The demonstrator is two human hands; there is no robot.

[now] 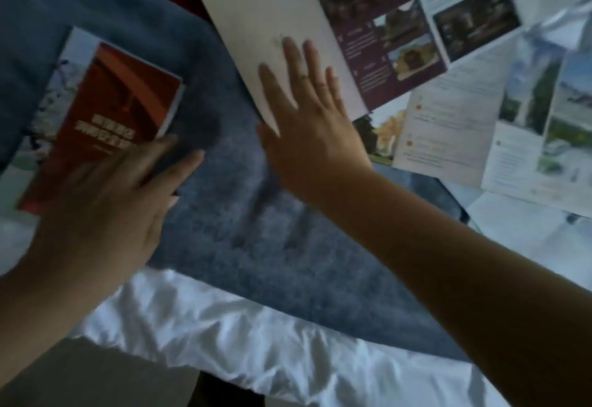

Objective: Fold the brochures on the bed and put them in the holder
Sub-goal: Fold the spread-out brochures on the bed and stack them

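On the bed (224, 326), the right grip (307, 125) lies released, fingers flat on the purple brochure (272, 22); at left, the blurred left grip (102, 208) rests straight-fingered on the red brochure (121, 96).

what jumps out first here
The right hand lies flat, fingers spread, on the white flap of a purple brochure at top centre. At left, the blurred left hand covers the lower end of a red brochure. More brochures lie spread open at right.
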